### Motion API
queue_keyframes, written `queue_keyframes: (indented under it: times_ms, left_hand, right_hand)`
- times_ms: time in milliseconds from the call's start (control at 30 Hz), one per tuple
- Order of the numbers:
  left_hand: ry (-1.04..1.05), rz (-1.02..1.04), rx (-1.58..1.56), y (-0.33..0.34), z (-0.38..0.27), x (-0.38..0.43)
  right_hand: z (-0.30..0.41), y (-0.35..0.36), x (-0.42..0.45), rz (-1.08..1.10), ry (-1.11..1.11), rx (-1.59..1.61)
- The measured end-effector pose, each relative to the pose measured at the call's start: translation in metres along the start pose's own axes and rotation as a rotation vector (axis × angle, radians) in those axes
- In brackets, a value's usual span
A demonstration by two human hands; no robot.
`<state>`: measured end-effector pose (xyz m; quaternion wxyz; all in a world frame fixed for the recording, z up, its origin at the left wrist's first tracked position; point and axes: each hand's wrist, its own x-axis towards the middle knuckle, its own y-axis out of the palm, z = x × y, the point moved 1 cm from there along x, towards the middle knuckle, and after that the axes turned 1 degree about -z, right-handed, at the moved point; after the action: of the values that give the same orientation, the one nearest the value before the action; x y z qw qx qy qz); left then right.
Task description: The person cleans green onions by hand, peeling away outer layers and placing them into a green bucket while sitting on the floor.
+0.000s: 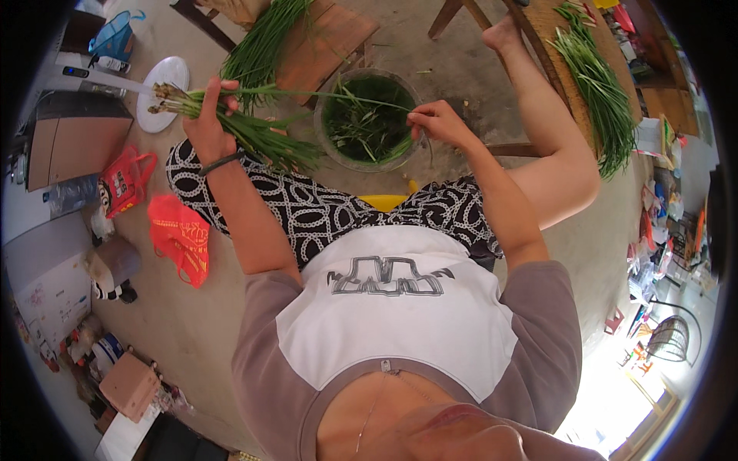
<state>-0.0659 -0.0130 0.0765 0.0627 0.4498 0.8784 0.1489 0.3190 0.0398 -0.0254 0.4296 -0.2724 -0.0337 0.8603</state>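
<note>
My left hand (212,124) is closed around a bunch of long green stalks (271,141), probably garlic chives, with their pale root ends (167,98) pointing left. One long green leaf (328,94) stretches from the bunch to my right hand (435,121), which pinches its far end between thumb and fingers. Below that leaf stands a round bucket (319,129) holding loose green leaves (369,121). A larger pile of the same greens (259,52) lies on a low wooden stool (328,43) beyond my left hand.
At the right, a wooden bench (536,34) carries another pile of greens (605,98). My bent bare leg (536,98) reaches toward that bench. On the left are a white round lid (164,92), red bags (183,236) on the floor and a brown cabinet (81,141).
</note>
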Motion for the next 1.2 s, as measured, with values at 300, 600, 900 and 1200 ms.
queue_keyframes:
  times_ms: [300, 600, 900, 1200]
  left_hand:
    - [0.021, 0.016, 0.035, 0.007, 0.006, -0.005]
    - [0.084, -0.124, 0.009, -0.018, -0.004, 0.006]
    - [0.018, -0.054, -0.006, -0.026, -0.003, 0.009]
    - [0.051, 0.213, 0.342, 0.048, 0.001, -0.026]
  right_hand:
    - [-0.005, 0.002, -0.002, -0.131, 0.032, -0.138]
    - [-0.024, -0.005, -0.001, 0.011, 0.032, -0.168]
    - [-0.002, -0.049, -0.01, -0.241, 0.048, 0.171]
    - [0.108, -0.216, -0.077, -1.066, -0.396, -0.669]
